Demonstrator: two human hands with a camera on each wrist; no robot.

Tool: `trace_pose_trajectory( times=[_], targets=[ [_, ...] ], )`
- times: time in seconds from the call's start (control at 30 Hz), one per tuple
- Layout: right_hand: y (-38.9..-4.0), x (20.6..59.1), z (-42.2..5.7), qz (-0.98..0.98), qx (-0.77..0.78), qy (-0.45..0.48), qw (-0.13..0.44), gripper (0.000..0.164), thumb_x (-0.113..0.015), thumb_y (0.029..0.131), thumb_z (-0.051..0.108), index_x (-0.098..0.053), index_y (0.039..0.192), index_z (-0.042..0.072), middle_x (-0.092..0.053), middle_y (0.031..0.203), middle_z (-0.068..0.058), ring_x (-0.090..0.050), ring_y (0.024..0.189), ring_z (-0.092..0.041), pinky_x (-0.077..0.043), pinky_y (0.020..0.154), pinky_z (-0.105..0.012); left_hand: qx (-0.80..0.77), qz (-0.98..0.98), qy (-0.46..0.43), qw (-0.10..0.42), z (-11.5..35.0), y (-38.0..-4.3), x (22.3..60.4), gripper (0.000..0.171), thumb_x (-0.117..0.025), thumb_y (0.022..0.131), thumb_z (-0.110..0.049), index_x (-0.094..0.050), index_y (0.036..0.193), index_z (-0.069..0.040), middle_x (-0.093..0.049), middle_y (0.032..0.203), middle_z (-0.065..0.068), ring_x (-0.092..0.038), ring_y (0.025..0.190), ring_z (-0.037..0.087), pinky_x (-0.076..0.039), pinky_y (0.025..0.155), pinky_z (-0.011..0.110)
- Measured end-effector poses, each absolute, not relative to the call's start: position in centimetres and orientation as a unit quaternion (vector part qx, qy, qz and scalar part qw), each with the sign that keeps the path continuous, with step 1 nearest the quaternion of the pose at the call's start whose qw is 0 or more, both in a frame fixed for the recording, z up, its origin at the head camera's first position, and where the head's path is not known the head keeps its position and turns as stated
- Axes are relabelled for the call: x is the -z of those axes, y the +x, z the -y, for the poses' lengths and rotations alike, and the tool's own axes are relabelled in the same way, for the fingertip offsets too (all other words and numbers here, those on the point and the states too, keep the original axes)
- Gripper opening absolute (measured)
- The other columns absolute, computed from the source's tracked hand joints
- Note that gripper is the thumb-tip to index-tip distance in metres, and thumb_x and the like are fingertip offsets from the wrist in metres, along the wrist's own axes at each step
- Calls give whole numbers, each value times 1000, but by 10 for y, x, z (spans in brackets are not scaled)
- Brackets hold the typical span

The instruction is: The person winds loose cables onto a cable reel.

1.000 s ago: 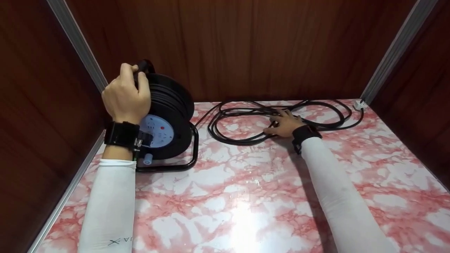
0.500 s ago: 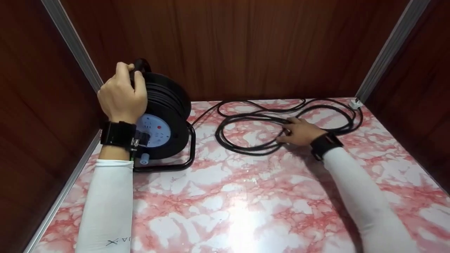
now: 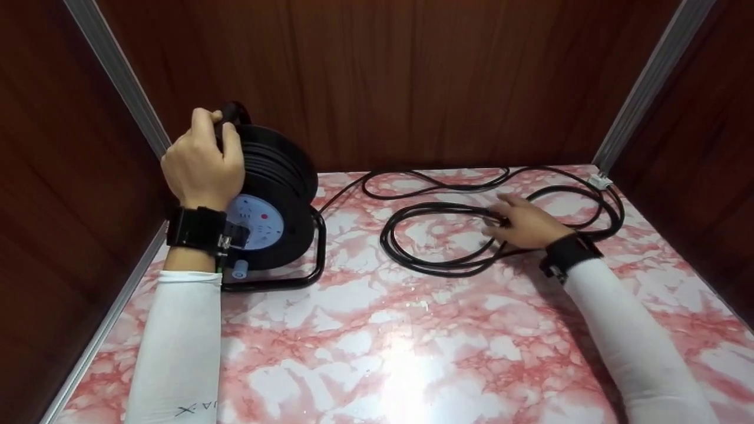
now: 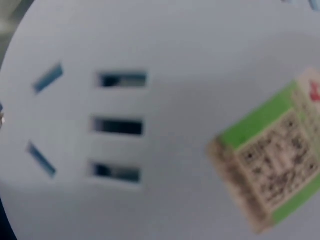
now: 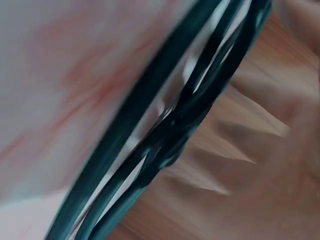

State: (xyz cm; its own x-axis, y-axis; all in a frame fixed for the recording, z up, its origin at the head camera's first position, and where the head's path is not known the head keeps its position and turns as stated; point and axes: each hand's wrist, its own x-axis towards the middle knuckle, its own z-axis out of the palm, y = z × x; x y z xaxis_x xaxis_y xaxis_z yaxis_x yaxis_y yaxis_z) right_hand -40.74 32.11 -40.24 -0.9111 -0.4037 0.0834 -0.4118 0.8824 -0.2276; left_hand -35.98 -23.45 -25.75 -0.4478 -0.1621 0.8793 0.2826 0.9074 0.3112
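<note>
On the left of the head view stands a black cable reel with a pale blue socket panel. My left hand grips its top handle. The left wrist view is filled by the panel's slots and a green-edged sticker. To the right, loose black cable lies in overlapping loops on the table. My right hand holds several strands where the loops cross, thumb toward the near side. Close up, these cable strands run diagonally in front of the fingers.
A white plug lies in the far right corner of the red-and-white marbled table. Dark wood panels enclose the left, back and right sides. A single cable run links the reel to the loops.
My right hand has moved right and nearer, dragging the cable loops along. A back loop has separated from the bundle. The left hand keeps its grip on the reel handle.
</note>
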Motion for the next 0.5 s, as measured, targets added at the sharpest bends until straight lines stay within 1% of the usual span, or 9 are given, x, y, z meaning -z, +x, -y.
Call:
trace_pose_trajectory(
  times=[0.07, 0.17, 0.23, 0.33, 0.43, 0.5],
  targets=[
    [-422, 399, -309, 968, -125, 214, 37, 70, -64, 89, 54, -49, 142, 11, -28, 153, -19, -28, 137, -42, -29, 105, -56, 210, 824, -35, 525, 236, -360, 257, 33, -47, 96, -37, -65, 106, -10, -70, 80, 11, -57, 58, 34, -40, 52, 50],
    [-446, 396, -292, 971, -125, 201, 24, 80, -62, 89, 56, -38, 148, 8, -23, 155, -18, -24, 139, -40, -27, 107, -56, 208, 824, -33, 525, 237, -360, 258, 33, -47, 96, -37, -65, 106, -11, -69, 78, 11, -57, 59, 35, -40, 52, 51],
    [-461, 396, -283, 976, -123, 178, 0, 86, -60, 88, 60, -31, 151, 8, -18, 158, -17, -21, 141, -40, -25, 108, -56, 207, 824, -30, 526, 237, -360, 258, 32, -47, 96, -37, -65, 106, -11, -69, 78, 10, -58, 59, 35, -40, 53, 51],
    [-479, 399, -272, 980, -115, 155, -41, 93, -56, 88, 64, -22, 154, 6, -14, 158, -19, -19, 142, -41, -24, 108, -56, 208, 823, -28, 528, 237, -359, 259, 31, -48, 96, -37, -65, 105, -12, -69, 78, 9, -58, 59, 35, -40, 53, 51],
    [-490, 402, -266, 981, -110, 134, -84, 96, -51, 89, 67, -19, 154, 4, -16, 157, -22, -19, 141, -42, -23, 108, -56, 208, 824, -32, 526, 237, -360, 259, 32, -48, 96, -36, -65, 106, -12, -70, 82, 8, -56, 58, 33, -40, 52, 49],
    [-493, 402, -264, 981, -109, 123, -102, 96, -50, 89, 68, -19, 153, 3, -20, 155, -24, -21, 140, -43, -22, 108, -57, 206, 825, -35, 525, 237, -359, 258, 32, -47, 97, -37, -65, 107, -11, -70, 81, 8, -55, 56, 31, -39, 51, 48]
  ],
)
